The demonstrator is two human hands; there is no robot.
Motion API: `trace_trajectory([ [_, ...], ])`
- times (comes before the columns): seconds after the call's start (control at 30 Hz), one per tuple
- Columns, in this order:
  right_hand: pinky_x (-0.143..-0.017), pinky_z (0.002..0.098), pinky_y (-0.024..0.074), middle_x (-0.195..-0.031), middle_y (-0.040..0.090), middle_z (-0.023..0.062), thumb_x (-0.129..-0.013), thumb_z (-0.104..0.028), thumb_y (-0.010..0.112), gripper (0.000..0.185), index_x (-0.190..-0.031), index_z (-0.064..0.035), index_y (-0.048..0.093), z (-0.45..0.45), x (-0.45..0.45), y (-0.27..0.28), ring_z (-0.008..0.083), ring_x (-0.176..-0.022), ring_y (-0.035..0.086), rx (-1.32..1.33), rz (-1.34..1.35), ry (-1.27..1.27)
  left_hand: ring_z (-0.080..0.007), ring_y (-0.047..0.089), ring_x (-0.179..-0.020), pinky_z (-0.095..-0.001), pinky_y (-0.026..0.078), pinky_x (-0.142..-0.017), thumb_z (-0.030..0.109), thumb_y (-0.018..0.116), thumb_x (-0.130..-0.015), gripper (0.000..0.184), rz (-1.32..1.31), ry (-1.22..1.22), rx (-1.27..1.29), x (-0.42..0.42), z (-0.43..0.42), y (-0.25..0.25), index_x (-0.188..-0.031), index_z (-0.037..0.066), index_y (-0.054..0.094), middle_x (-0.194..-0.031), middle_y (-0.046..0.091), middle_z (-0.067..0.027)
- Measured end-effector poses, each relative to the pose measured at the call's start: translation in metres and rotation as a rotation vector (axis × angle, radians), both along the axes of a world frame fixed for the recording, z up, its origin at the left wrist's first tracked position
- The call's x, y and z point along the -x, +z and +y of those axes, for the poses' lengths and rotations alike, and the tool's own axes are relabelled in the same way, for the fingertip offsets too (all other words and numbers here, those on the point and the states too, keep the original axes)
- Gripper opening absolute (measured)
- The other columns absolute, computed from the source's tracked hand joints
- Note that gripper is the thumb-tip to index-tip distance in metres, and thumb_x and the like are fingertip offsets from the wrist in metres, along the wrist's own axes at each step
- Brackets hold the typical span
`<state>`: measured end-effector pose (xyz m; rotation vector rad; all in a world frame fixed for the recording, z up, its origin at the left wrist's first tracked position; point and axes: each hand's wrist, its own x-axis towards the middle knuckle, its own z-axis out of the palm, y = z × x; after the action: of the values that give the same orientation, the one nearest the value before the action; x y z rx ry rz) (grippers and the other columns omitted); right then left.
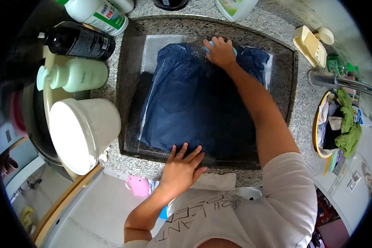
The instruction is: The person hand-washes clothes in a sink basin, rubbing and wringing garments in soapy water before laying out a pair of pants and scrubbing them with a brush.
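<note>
Dark navy shorts with a gathered waistband lie wet and spread over a board in the granite sink. My right hand is at the far side of the shorts, its fingers curled over a light-blue object pressed on the cloth. Most of that object is hidden under the palm, so I cannot tell whether it is a brush or a bar of soap. At the near edge, my left hand is open, with spread fingertips resting on the hem of the shorts.
A white bucket, a pale green pump bottle, a black bottle and a white bottle line the left side. To the right are a faucet, a cream soap dish and a basket of cloths.
</note>
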<state>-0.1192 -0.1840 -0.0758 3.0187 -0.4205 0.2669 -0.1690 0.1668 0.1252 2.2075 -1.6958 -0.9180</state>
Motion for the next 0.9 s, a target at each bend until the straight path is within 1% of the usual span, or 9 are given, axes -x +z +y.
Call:
trace_trajectory([
  [0.13,-0.069,0.0478,0.0447,-0.091,0.056,0.0101,-0.072,-0.034,0.067,0.045,-0.111,-0.0158,0.055,0.038,-0.005,0.033,0.0288,-0.087,0.055,-0.376,-0.095,-0.082,-0.0359,0.047,-0.119,-0.0476,0.035,-0.101,0.038,0.057,-0.086,0.041,0.275,0.129,-0.033,-0.031,0.013,0.003,-0.115,0.010,0.060,-0.127,0.054,-0.0088],
  [0.27,-0.063,0.0474,0.0429,-0.081,0.055,0.0145,-0.066,-0.025,0.064,0.033,-0.095,-0.0113,0.056,0.175,0.021,0.153,0.0328,-0.077,0.055,-0.747,0.092,0.252,-0.0291,0.049,-0.118,-0.0463,0.037,-0.100,0.032,0.057,-0.084,0.036,-0.147,0.243,-0.022,-0.057,0.042,0.005,-0.110,0.007,0.062,-0.121,0.058,-0.0096],
  [0.37,-0.065,0.0477,0.0444,-0.081,0.057,0.0157,-0.063,-0.023,0.065,0.031,-0.090,-0.0103,0.059,0.227,0.039,0.138,0.0326,-0.080,0.057,-0.694,-0.165,0.485,-0.0295,0.046,-0.122,-0.0459,0.037,-0.099,0.033,0.057,-0.086,0.037,-0.175,0.208,-0.187,-0.063,0.044,0.006,-0.115,0.010,0.060,-0.126,0.054,-0.0100],
  [0.43,-0.063,0.0455,0.0489,-0.077,0.058,0.0147,-0.063,-0.023,0.066,0.028,-0.087,-0.0093,0.062,0.161,0.012,0.118,0.0322,-0.074,0.060,-0.536,0.326,0.248,-0.0285,0.048,-0.120,-0.0440,0.040,-0.096,0.032,0.057,-0.086,0.036,-0.189,0.215,-0.167,-0.065,0.044,0.010,-0.115,0.012,0.061,-0.124,0.056,-0.0078],
  [0.53,-0.069,0.0467,0.0483,-0.092,0.058,0.0155,-0.066,-0.025,0.066,0.038,-0.103,-0.0159,0.062,0.067,0.024,0.047,0.0318,-0.083,0.059,-0.274,0.016,-0.055,-0.0278,0.050,-0.118,-0.0409,0.043,-0.093,0.031,0.057,-0.086,0.033,-0.144,0.224,-0.177,-0.070,0.042,0.012,-0.114,0.013,0.062,-0.122,0.058,-0.0057],
  [0.6,-0.069,0.0435,0.0503,-0.095,0.060,0.0164,-0.069,-0.029,0.067,0.039,-0.104,-0.0139,0.060,0.104,0.015,0.093,0.0295,-0.089,0.060,-0.440,0.341,0.119,-0.0270,0.052,-0.116,-0.0382,0.044,-0.090,0.030,0.058,-0.085,0.031,-0.179,0.199,-0.137,-0.070,0.042,0.007,-0.112,0.014,0.063,-0.120,0.059,-0.0058],
  [0.63,-0.073,0.0455,0.0488,-0.092,0.059,0.0150,-0.065,-0.031,0.068,0.045,-0.104,-0.0116,0.060,0.142,0.022,0.103,0.0302,-0.092,0.058,-0.658,0.158,0.185,-0.0262,0.053,-0.114,-0.0386,0.044,-0.091,0.029,0.057,-0.085,0.030,-0.183,0.202,-0.140,-0.069,0.043,0.006,-0.110,0.014,0.064,-0.119,0.059,-0.0064],
  [0.83,-0.070,0.0449,0.0467,-0.090,0.058,0.0112,-0.064,-0.024,0.063,0.035,-0.097,-0.0111,0.059,0.126,0.007,0.071,0.0292,-0.085,0.057,-0.602,0.175,0.062,-0.0260,0.056,-0.110,-0.0370,0.044,-0.088,0.025,0.059,-0.083,0.028,-0.181,0.217,-0.051,-0.068,0.046,0.001,-0.107,0.013,0.065,-0.115,0.061,-0.0066],
  [0.9,-0.079,0.0480,0.0447,-0.103,0.054,0.0119,-0.071,-0.022,0.064,0.037,-0.106,-0.0117,0.057,0.069,0.007,0.035,0.0298,-0.100,0.052,-0.351,0.164,0.044,-0.0275,0.056,-0.111,-0.0371,0.045,-0.088,0.023,0.061,-0.082,0.027,-0.175,0.225,-0.063,-0.068,0.040,0.008,-0.107,0.012,0.065,-0.115,0.061,-0.0083],
])
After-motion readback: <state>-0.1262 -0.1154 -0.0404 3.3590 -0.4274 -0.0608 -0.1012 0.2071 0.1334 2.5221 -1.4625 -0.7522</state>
